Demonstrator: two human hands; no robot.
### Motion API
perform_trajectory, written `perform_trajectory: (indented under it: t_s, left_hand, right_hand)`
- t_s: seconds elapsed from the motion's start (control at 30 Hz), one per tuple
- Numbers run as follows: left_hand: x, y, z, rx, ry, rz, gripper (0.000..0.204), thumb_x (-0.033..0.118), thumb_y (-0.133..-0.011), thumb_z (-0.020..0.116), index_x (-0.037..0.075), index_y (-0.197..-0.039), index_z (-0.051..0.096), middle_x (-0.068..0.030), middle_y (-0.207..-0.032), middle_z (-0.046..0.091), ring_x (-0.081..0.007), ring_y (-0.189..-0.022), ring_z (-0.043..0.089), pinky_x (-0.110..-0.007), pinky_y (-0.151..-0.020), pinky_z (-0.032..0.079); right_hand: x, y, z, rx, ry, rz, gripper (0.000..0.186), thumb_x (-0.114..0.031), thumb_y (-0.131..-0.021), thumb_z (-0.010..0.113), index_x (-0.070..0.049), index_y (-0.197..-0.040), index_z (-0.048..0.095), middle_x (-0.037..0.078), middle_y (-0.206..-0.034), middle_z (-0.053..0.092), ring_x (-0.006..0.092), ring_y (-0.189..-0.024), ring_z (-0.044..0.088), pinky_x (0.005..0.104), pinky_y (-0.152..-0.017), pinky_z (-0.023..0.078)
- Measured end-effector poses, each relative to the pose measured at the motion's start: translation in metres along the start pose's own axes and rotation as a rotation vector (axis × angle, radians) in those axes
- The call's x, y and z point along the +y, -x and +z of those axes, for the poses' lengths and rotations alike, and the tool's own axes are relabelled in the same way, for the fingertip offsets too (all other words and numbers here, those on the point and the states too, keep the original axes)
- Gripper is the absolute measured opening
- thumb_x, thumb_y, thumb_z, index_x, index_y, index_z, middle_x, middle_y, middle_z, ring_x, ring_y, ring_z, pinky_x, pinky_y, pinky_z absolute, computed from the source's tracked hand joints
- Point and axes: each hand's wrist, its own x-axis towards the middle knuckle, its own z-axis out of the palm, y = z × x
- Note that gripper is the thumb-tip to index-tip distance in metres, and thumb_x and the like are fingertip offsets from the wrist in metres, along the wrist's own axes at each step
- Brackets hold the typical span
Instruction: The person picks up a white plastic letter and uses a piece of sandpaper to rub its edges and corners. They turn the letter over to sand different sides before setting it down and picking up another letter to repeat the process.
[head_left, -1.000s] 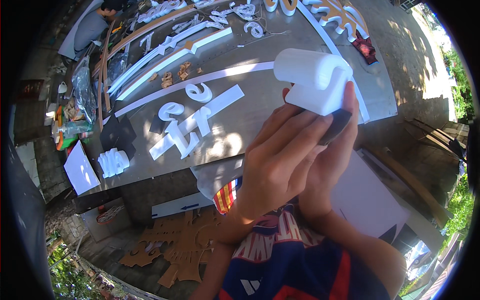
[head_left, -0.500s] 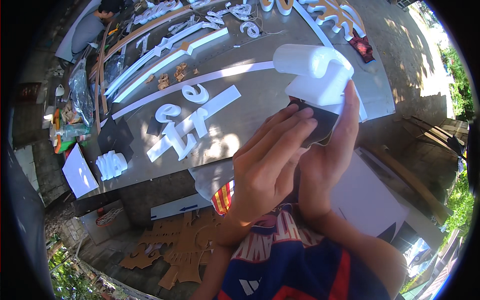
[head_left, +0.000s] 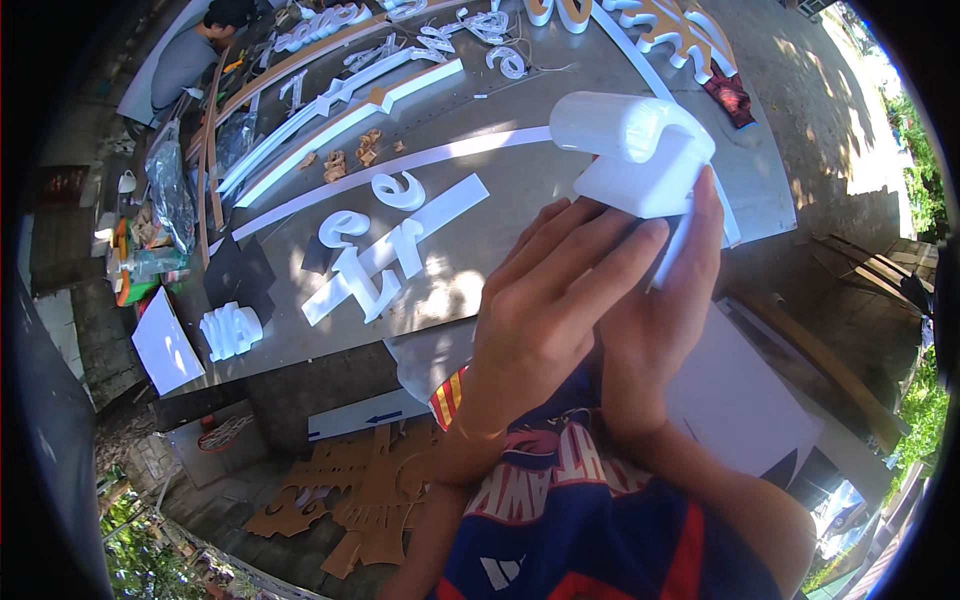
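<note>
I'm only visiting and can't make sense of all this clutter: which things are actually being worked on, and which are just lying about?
In use:
- white curved foam piece
- left hand and right hand, both gripping it

Lying about:
- white cut-out letters on the grey table
- white sheet
- brown cut-outs on the ground

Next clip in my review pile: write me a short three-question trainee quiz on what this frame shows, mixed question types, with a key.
1. True or false: both hands are on the white moulded piece.
2. Multiple choice: where do the white cut-out letters lie? A) flat on the grey panel, B) stacked on the brown cut-outs, C) in the left hand.
3. Short answer: what lies on the ground below the panel, near the lower left?

Key
1. True: the left hand lies its fingers across the lower part, the right hand supports it from behind, a finger up its right side.
2. A.
3. Brown cut-out shapes.
</note>
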Motion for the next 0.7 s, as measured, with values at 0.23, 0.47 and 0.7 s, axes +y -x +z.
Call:
perform_trajectory:
  t_s: [0.23,0.47,0.7]
  left_hand:
    - [-0.011,0.015,-0.003,0.002,0.049,-0.055,0.051,-0.017,-0.058,0.053,0.001,-0.104,0.066,-0.0139,-0.099,0.063,-0.0312,-0.096,0.061,-0.040,-0.080,0.052]
    - [-0.007,0.019,-0.006,-0.027,0.066,-0.119,0.057,-0.016,-0.058,0.053,0.006,-0.109,0.066,-0.0125,-0.099,0.063,-0.0318,-0.098,0.060,-0.043,-0.086,0.050]
    - [0.004,0.022,-0.016,-0.025,0.137,-0.115,0.055,-0.016,-0.059,0.053,0.005,-0.108,0.065,-0.0125,-0.099,0.063,-0.0329,-0.098,0.059,-0.042,-0.083,0.051]
  right_hand:
    - [0.005,0.008,0.004,0.006,0.024,-0.033,0.031,-0.028,-0.096,0.045,-0.003,-0.114,0.050,0.005,-0.106,0.054,0.0132,-0.100,0.053,0.0284,-0.087,0.043]
    - [0.003,0.009,0.002,0.009,-0.022,-0.024,0.031,-0.027,-0.096,0.046,-0.003,-0.114,0.051,0.005,-0.106,0.053,0.0132,-0.102,0.052,0.0283,-0.087,0.043]
    - [-0.001,0.010,0.012,0.069,0.006,0.011,0.032,-0.031,-0.095,0.048,-0.003,-0.110,0.051,0.005,-0.100,0.055,0.0139,-0.097,0.054,0.0290,-0.084,0.045]
